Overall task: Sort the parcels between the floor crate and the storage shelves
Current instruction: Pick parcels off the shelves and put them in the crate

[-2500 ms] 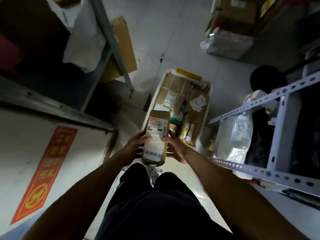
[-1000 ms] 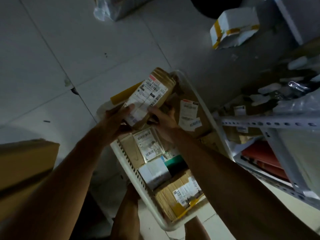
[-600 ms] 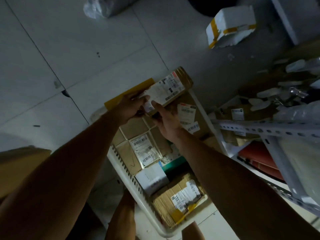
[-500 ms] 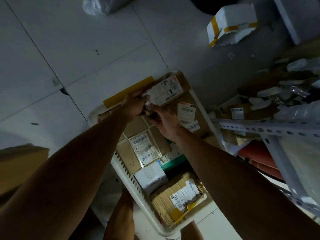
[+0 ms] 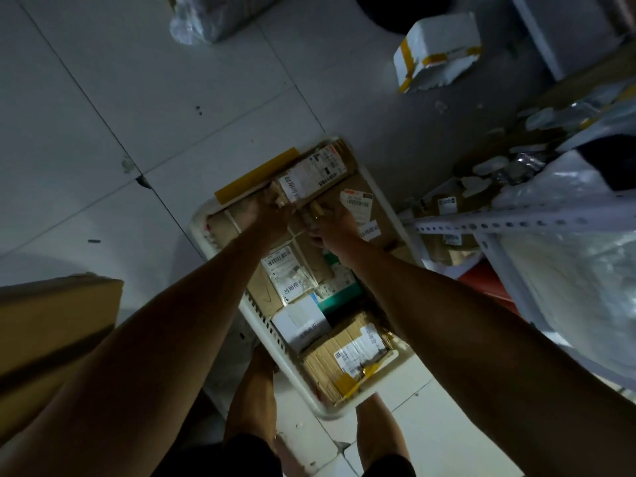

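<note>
Honestly, with my left hand [image 5: 266, 210] and right hand [image 5: 332, 227] pinching only the near end of the brown parcel [image 5: 316, 172] at the far end of the crate [image 5: 253, 306], I judge it could tip off the stack onto the floor.

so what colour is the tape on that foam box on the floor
Yellow tape on the white foam box, clearest in the head view.

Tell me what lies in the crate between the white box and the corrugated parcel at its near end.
Nothing: in the head view the white box sits directly against the corrugated parcel, inside the white crate.
</note>
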A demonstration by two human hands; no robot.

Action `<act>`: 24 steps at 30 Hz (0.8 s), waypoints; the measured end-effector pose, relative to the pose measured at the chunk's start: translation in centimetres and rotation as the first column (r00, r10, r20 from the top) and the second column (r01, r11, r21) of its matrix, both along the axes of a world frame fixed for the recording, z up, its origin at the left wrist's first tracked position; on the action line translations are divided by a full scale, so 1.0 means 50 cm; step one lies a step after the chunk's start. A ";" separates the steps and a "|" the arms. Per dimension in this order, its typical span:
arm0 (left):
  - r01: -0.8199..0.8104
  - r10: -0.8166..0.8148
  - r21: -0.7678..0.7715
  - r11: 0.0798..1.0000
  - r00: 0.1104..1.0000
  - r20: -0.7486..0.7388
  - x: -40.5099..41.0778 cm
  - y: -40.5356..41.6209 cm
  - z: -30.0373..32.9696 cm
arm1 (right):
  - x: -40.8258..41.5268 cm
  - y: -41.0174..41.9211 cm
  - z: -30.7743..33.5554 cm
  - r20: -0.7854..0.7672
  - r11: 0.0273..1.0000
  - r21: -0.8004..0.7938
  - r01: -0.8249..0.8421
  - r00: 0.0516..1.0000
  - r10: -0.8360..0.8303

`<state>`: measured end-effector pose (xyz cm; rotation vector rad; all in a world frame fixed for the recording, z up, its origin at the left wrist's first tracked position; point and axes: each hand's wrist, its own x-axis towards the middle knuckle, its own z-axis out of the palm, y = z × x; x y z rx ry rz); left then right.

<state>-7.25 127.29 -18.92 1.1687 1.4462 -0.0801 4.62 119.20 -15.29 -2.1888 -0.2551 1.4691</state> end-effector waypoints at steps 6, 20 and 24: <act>0.749 -0.604 0.293 0.595 0.657 -0.452 -0.082 -0.127 0.283 | -0.005 -0.109 0.291 0.351 0.724 -0.298 -0.623 0.634 0.690; 0.628 -0.203 0.271 0.729 0.577 -0.791 -0.178 -0.492 0.781 | -0.094 -0.321 0.696 0.477 0.058 -0.341 -0.938 -0.120 0.871; 0.467 -0.018 0.303 0.831 0.566 -0.824 -0.213 -0.646 0.855 | -0.168 -0.381 0.788 0.569 -0.239 -0.348 -0.907 -0.407 0.714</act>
